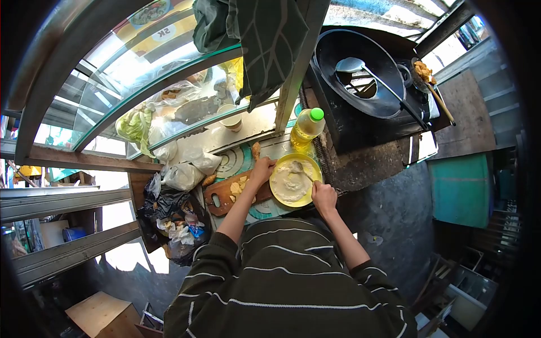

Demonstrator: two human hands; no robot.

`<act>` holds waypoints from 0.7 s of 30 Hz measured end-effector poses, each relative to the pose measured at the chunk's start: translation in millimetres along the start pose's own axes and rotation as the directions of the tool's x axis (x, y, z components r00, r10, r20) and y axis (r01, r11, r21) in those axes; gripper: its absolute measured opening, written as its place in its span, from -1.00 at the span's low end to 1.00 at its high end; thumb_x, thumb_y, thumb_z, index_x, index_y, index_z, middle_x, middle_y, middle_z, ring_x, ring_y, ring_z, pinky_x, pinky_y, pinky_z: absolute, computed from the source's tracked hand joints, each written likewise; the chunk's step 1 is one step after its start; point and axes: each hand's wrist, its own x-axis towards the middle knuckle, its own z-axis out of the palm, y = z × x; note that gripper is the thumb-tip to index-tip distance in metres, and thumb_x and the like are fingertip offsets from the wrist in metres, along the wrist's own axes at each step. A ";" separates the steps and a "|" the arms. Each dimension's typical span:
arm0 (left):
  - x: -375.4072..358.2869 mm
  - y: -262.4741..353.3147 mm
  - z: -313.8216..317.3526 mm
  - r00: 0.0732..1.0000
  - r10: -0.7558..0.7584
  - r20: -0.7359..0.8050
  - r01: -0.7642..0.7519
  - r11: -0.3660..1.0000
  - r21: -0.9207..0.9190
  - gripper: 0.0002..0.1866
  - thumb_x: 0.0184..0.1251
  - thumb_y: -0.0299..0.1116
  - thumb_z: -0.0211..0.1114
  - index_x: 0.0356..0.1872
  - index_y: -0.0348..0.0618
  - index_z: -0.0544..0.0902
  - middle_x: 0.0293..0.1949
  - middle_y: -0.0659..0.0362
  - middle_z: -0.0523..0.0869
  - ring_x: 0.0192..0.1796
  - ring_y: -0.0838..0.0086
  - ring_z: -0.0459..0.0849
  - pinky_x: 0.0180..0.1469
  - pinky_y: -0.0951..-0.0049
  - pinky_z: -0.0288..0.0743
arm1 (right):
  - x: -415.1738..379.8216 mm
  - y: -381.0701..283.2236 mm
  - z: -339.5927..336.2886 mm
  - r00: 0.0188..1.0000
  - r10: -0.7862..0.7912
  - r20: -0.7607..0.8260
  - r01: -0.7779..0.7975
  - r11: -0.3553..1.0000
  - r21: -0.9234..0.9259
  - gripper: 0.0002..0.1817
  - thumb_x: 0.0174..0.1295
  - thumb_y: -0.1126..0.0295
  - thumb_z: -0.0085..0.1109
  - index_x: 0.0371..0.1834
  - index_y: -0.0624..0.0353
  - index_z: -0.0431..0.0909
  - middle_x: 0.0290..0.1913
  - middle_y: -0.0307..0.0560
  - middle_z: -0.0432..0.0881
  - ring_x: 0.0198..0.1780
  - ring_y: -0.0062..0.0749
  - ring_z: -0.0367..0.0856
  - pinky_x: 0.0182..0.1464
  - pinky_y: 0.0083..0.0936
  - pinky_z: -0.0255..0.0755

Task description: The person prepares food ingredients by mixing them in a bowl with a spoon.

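A yellow bowl (pixel 274 191) with pale, thick batter (pixel 290 188) sits on the counter in front of my body. My left hand (pixel 263 170) is closed at the bowl's left rim, pinching it. My right hand (pixel 324 197) is wrapped round the handle of a metal spoon (pixel 297 167), whose head lies in the batter. Left of the bowl is a wooden cutting board (pixel 217 194) with pale slices (pixel 235 188) on it, partly behind my left forearm. A bottle of yellow oil (pixel 306 128) with a green cap stands just behind the bowl.
A black wok (pixel 386 104) with a ladle (pixel 380 81) rests on the stove at upper right, beside a strainer of fried pieces (pixel 422 72). A glass case (pixel 186 107) holding lettuce (pixel 135 127) stands at upper left. Plastic bags (pixel 183 176) lie left of the board.
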 end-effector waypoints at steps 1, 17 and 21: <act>0.0 -0.3 -0.1 1.000 -0.013 0.011 0.013 1.000 -0.006 -0.73 0.10 -0.39 0.19 -0.14 -0.04 0.64 -0.43 -0.10 0.55 -0.33 0.05 0.56 -0.25 0.26 0.40 | -1.9 -3.4 3.4 0.995 -0.100 -0.007 0.100 0.995 0.026 -0.80 0.10 0.30 0.02 -0.54 0.16 0.53 -0.65 0.12 0.53 -0.56 0.04 0.57 -0.51 -0.14 0.45; 3.1 -8.5 0.5 1.000 -0.011 0.025 0.011 0.999 -0.034 -0.73 0.11 -0.37 0.21 -0.13 0.01 0.65 -0.44 -0.07 0.57 -0.35 0.11 0.57 -0.25 0.32 0.42 | 12.6 -13.1 4.8 0.952 -0.305 -0.019 0.306 0.949 0.078 -0.92 0.06 0.40 0.00 -0.48 0.11 0.49 -0.68 0.09 0.49 -0.62 0.00 0.55 -0.60 -0.16 0.41; 2.3 -3.7 -3.7 0.999 -0.020 0.036 0.022 0.997 -0.073 -0.73 0.11 -0.37 0.22 -0.12 0.02 0.64 -0.44 -0.07 0.58 -0.35 0.12 0.58 -0.26 0.32 0.42 | -15.0 3.8 -8.5 0.904 -0.407 0.127 0.412 0.911 -0.016 -0.86 0.08 0.33 0.08 -0.34 -0.01 0.62 -0.67 0.01 0.51 -0.63 -0.10 0.54 -0.60 -0.24 0.39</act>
